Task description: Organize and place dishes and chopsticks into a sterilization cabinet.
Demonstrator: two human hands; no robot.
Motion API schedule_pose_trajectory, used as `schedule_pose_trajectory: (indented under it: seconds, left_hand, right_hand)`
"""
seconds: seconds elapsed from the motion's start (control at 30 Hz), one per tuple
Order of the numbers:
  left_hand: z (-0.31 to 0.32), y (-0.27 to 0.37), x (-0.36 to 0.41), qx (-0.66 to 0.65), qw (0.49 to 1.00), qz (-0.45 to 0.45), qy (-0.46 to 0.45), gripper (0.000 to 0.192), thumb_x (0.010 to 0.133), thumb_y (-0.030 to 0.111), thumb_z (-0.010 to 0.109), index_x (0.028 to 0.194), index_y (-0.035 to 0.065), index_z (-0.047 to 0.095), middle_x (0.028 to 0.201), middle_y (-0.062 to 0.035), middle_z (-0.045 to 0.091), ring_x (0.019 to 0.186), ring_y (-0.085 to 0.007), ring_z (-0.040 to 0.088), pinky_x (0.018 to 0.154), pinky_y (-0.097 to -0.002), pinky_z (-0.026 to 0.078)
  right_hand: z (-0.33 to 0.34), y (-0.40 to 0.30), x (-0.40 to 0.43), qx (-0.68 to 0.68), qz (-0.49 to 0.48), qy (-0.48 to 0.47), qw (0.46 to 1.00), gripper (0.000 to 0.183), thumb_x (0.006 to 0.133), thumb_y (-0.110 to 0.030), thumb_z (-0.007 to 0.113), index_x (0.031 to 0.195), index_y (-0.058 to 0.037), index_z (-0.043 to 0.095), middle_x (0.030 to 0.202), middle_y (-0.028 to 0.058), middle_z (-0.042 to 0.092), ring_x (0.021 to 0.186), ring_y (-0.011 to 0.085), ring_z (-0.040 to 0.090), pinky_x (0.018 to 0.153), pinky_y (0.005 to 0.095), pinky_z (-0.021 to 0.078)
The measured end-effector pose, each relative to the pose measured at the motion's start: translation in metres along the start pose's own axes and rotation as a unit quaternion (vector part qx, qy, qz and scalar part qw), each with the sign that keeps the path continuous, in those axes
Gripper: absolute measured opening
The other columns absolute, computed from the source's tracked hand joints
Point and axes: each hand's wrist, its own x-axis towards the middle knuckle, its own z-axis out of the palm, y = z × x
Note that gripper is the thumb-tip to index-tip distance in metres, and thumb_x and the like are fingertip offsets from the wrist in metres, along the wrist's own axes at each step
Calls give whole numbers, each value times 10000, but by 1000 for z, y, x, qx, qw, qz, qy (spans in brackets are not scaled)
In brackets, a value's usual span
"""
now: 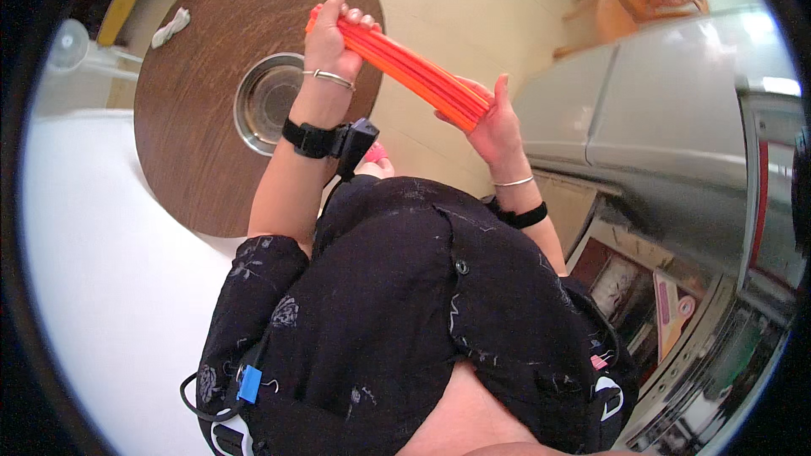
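Observation:
A bundle of thin orange-red plastic-looking rods (412,73) slants across the space in front of me, its right end nearer to my body. My left hand (332,38) is wrapped around the far left end, with a short stub showing past the fingers. At the other end my right hand (497,123) cradles the bundle, fingers behind it, the rod ends near the palm and the thumb raised off it. Below and left of my left hand, a round stainless steel basin (244,111) rests on a round brown wood-grain table (190,139).
A twisted white cloth (171,28) lies near the table's left edge. Beyond it is a yellow-topped stool (123,6). A silver refrigerator (665,95) stands close on my right, with open shelving (624,272) below it. Wooden chairs (621,0) stand at the upper right.

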Motion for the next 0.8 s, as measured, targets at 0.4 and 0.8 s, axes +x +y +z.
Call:
schedule_pose_trajectory:
  seconds: [0.4, 0.8]
  left_hand:
    - [19, -74, -25, -29, 993, -111, 8, 306, 886, 228, 561, 636, 124, 417, 574, -8, 445, 580, -173, 470, 692, -390, 439]
    - [81, -146, -38, 9, 954, -249, -168, 333, 901, 220, 528, 614, 151, 374, 537, 18, 375, 502, -138, 401, 583, -348, 421]
  right_hand:
    - [21, 5, -80, -10, -236, 259, 937, 585, 978, -442, 233, 1060, 39, 555, 1057, 139, 593, 1025, 214, 543, 919, 359, 413]
    - [6, 8, -147, 38, -379, 387, 840, 571, 962, -468, 292, 1012, 20, 583, 991, 121, 624, 971, 190, 573, 912, 341, 414]
